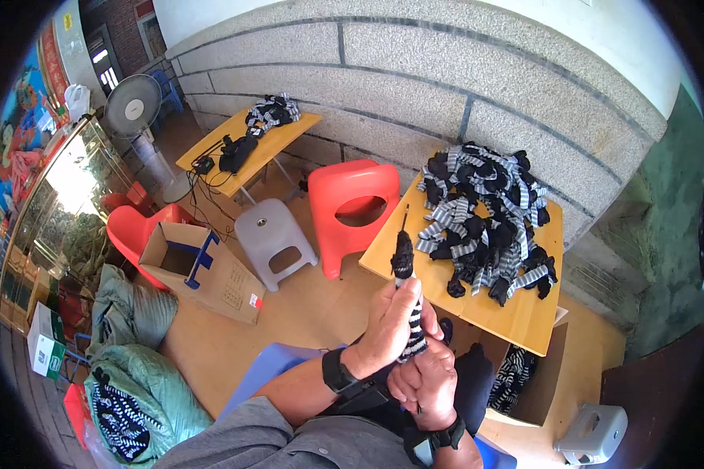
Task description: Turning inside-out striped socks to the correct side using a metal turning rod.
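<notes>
My left hand [389, 322] is wrapped around a black and white striped sock [409, 313] that is pulled over an upright rod [404, 221]; the sock's black toe end [402, 254] points up. Just below it, my right hand [425, 381] grips the lower part of the same sock. Both hands are in front of a wooden table [516, 316] carrying a large pile of black and striped socks [485, 223].
A red plastic chair [350, 207] and a grey stool [274, 238] stand left of the table. An open cardboard box [199, 270] lies on the floor. A second table with socks [250, 144], a fan [133, 105] and a box of socks [516, 375] are around.
</notes>
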Demonstrator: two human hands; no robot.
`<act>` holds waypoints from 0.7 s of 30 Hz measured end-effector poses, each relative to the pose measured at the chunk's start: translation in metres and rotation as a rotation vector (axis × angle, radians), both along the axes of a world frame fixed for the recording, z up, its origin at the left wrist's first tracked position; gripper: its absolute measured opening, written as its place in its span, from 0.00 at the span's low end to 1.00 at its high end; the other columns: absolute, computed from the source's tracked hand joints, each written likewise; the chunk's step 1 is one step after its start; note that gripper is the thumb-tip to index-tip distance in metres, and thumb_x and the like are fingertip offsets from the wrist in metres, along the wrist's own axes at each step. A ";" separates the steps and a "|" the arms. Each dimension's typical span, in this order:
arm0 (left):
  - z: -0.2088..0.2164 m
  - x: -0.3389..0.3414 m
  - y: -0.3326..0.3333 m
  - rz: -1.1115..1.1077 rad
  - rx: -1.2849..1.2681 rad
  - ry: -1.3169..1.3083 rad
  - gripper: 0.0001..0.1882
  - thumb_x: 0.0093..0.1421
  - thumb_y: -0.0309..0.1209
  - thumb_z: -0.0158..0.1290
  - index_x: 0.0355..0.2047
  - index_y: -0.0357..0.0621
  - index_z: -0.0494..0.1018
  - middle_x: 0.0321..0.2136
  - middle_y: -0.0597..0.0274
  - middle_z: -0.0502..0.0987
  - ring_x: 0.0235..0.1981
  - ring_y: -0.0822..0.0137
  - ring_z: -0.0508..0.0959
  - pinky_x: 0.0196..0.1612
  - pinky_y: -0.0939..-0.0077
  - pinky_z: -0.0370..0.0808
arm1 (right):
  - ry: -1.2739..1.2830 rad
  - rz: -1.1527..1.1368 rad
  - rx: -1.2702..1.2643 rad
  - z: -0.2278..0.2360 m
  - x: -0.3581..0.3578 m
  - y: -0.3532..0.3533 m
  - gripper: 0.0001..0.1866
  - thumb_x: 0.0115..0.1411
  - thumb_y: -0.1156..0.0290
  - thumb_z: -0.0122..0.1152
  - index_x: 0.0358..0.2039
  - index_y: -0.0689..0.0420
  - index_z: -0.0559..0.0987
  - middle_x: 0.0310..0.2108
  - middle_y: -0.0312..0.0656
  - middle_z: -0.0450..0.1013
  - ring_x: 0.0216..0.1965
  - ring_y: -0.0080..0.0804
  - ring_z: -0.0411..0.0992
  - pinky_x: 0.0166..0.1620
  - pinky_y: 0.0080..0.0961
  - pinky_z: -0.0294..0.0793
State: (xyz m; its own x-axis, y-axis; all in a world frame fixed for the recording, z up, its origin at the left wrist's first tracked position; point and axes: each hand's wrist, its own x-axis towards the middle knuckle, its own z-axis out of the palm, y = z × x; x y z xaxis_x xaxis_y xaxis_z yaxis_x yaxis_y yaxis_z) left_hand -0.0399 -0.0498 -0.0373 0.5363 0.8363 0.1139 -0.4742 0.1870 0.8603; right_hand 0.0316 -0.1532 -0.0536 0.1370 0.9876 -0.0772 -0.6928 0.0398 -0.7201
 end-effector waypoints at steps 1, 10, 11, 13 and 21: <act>0.001 0.001 -0.003 0.021 0.009 -0.002 0.21 0.71 0.46 0.40 0.28 0.42 0.65 0.18 0.59 0.74 0.21 0.67 0.77 0.28 0.74 0.76 | 0.058 0.018 -0.007 0.001 0.001 0.001 0.17 0.69 0.63 0.47 0.24 0.56 0.66 0.08 0.29 0.50 0.06 0.20 0.49 0.11 0.21 0.52; 0.009 -0.013 0.023 -0.079 -0.044 -0.138 0.23 0.68 0.42 0.43 0.55 0.40 0.61 0.40 0.45 0.77 0.39 0.50 0.81 0.42 0.59 0.79 | 0.097 0.088 0.037 0.006 0.023 -0.001 0.12 0.70 0.66 0.45 0.35 0.61 0.70 0.08 0.28 0.48 0.07 0.18 0.48 0.11 0.19 0.52; 0.014 -0.012 0.026 -0.022 -0.012 -0.173 0.22 0.68 0.42 0.44 0.54 0.40 0.61 0.41 0.48 0.77 0.39 0.54 0.81 0.42 0.63 0.79 | 0.095 0.089 0.042 0.008 0.024 -0.003 0.12 0.70 0.67 0.45 0.33 0.61 0.69 0.08 0.29 0.49 0.07 0.18 0.49 0.11 0.19 0.51; 0.023 -0.009 0.031 0.086 0.044 -0.183 0.24 0.68 0.45 0.45 0.54 0.37 0.62 0.43 0.48 0.77 0.36 0.59 0.81 0.41 0.68 0.79 | 0.066 0.107 0.014 0.015 0.024 -0.008 0.12 0.70 0.69 0.43 0.30 0.60 0.69 0.09 0.30 0.51 0.08 0.18 0.50 0.12 0.19 0.52; 0.011 -0.005 0.028 0.085 -0.030 -0.120 0.21 0.67 0.47 0.45 0.40 0.38 0.69 0.23 0.53 0.76 0.21 0.63 0.76 0.27 0.68 0.77 | -0.586 -0.101 -0.048 0.007 0.015 -0.013 0.10 0.67 0.73 0.48 0.29 0.61 0.73 0.10 0.31 0.58 0.11 0.16 0.55 0.16 0.17 0.55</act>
